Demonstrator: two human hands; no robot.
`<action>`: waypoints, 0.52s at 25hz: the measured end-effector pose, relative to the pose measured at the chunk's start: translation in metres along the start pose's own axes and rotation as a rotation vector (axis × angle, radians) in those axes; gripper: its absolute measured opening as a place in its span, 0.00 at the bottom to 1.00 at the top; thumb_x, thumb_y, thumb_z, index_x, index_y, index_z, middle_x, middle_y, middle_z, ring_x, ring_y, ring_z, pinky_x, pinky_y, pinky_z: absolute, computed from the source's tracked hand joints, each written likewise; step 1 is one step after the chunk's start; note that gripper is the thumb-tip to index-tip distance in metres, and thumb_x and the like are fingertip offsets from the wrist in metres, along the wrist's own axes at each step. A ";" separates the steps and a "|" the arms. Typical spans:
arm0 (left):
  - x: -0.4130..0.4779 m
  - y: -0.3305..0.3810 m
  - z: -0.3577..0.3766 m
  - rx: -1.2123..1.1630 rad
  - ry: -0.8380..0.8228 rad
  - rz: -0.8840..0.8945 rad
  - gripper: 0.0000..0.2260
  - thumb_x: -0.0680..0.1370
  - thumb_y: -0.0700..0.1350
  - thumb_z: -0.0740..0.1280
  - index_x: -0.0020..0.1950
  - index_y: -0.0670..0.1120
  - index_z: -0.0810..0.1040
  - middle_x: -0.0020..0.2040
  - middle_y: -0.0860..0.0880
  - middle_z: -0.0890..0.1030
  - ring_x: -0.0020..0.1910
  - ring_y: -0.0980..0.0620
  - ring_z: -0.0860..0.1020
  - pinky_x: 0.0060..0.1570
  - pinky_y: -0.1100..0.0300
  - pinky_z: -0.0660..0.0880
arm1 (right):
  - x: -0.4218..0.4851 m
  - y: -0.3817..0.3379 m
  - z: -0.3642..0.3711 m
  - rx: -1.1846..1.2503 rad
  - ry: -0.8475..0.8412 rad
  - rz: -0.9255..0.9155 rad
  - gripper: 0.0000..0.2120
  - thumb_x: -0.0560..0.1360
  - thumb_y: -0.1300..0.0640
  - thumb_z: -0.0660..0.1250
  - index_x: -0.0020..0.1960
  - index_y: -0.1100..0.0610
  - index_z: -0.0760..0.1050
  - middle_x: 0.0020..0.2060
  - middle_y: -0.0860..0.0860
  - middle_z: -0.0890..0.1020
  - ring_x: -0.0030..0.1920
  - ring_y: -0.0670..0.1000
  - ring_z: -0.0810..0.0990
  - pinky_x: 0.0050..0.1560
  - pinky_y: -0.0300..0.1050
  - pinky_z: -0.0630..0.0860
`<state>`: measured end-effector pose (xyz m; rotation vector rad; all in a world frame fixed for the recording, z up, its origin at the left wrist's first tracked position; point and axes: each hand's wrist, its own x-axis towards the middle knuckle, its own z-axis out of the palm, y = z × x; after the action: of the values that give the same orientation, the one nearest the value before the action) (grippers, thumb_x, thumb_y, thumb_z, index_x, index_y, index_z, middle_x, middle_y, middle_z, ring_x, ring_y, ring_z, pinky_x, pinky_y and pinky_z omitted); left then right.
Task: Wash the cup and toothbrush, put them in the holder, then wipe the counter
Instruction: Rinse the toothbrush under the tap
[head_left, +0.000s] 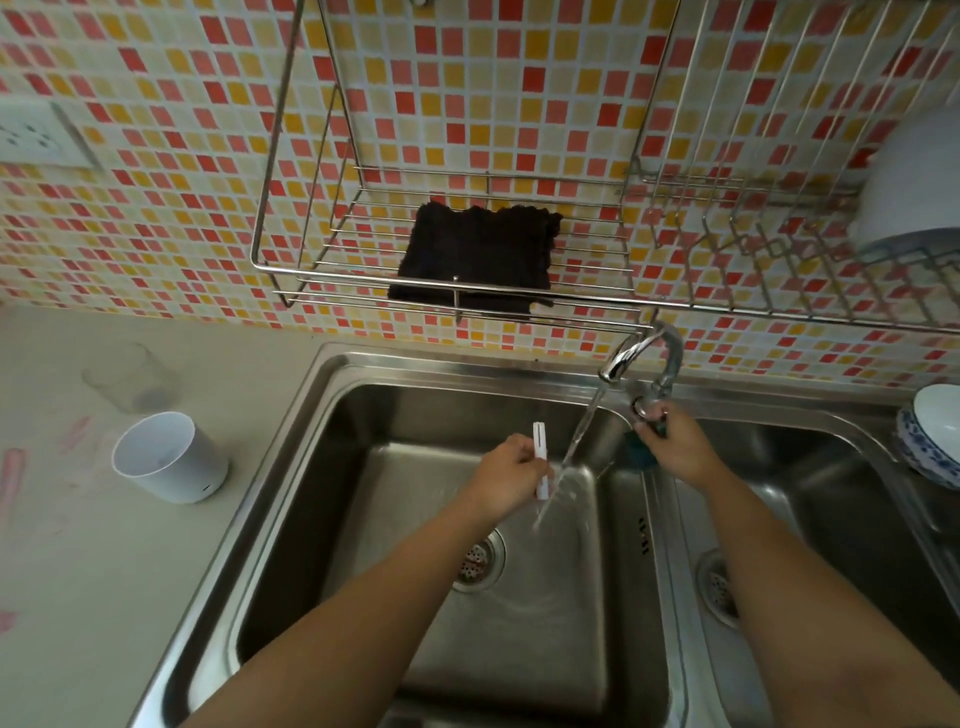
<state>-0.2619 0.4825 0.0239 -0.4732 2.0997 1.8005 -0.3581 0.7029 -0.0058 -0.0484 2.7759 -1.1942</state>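
White container (169, 457) and clear glass (130, 379) on counter (78, 571), black cloth (475, 254) on rack (332, 249)

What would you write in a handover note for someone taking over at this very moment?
Left hand grips the toothbrush in the stream from the tap, over the sink.
Right hand holds the handle.
White cup stands on the counter, left of the sink.
Black cloth lies on the wall rack.
Toothbrush rinse is under way; nothing is put away.
Left: finish the rinse, wash the cup, put both in the holder, wipe the counter.
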 end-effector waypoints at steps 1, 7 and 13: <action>-0.001 0.001 0.001 0.008 0.009 -0.001 0.06 0.74 0.39 0.65 0.42 0.49 0.72 0.46 0.43 0.79 0.51 0.40 0.81 0.54 0.43 0.78 | -0.002 0.002 -0.002 0.057 0.020 0.022 0.06 0.76 0.64 0.64 0.42 0.58 0.68 0.42 0.55 0.75 0.44 0.54 0.74 0.40 0.41 0.68; -0.006 0.004 -0.013 -0.043 0.052 -0.008 0.08 0.75 0.36 0.65 0.40 0.49 0.71 0.50 0.41 0.78 0.49 0.43 0.79 0.54 0.45 0.79 | -0.009 -0.009 -0.008 0.376 0.078 0.246 0.03 0.78 0.60 0.62 0.46 0.55 0.71 0.50 0.57 0.75 0.50 0.55 0.74 0.48 0.47 0.71; -0.015 -0.004 -0.030 -0.085 0.077 -0.007 0.08 0.76 0.37 0.61 0.41 0.48 0.70 0.46 0.44 0.78 0.53 0.44 0.79 0.56 0.45 0.78 | -0.059 -0.019 -0.007 0.348 0.355 0.401 0.16 0.81 0.57 0.55 0.59 0.66 0.74 0.54 0.65 0.78 0.50 0.62 0.77 0.47 0.48 0.72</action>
<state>-0.2477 0.4527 0.0320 -0.5807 2.0748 1.9020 -0.3002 0.6991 0.0181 0.7802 2.6031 -1.6654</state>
